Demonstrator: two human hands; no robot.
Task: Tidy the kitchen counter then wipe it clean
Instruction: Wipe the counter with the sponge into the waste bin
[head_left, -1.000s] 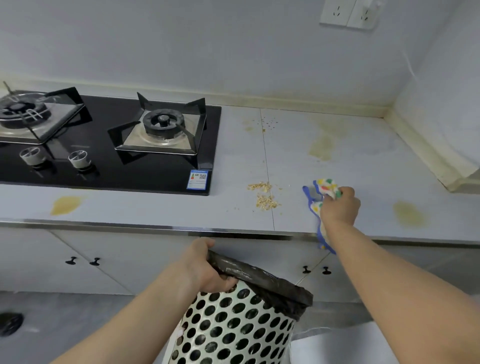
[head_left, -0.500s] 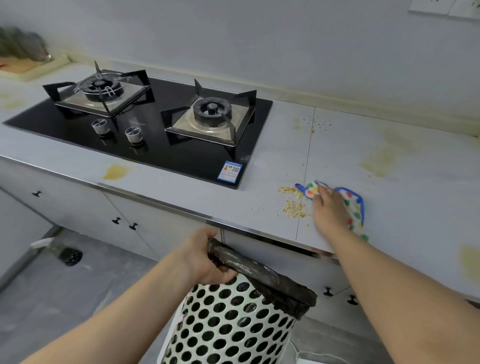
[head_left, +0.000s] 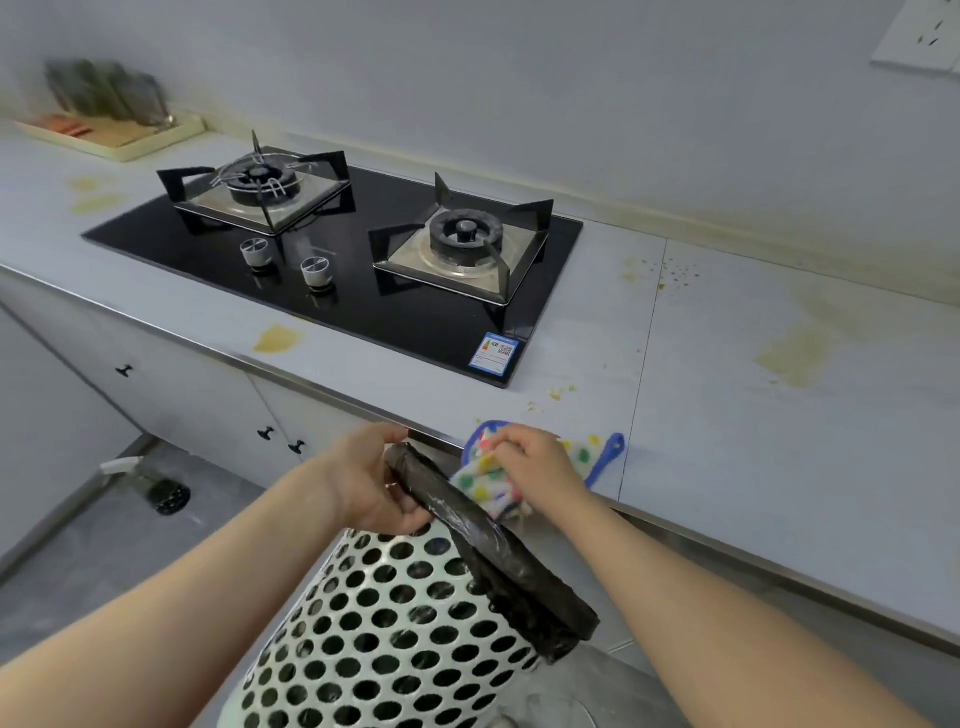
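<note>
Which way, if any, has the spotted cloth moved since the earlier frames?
Yes: the cloth has crossed leftward over the counter seam to the front edge above the bin.

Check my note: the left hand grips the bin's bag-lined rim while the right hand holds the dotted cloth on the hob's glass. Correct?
No. In the head view the right hand holds the dotted cloth on the front edge of the counter, beside the hob, not on the glass. The left hand does grip the rim of the bin.

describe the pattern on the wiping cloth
White wiping cloth: coloured polka dots, blue edging; head view.
</note>
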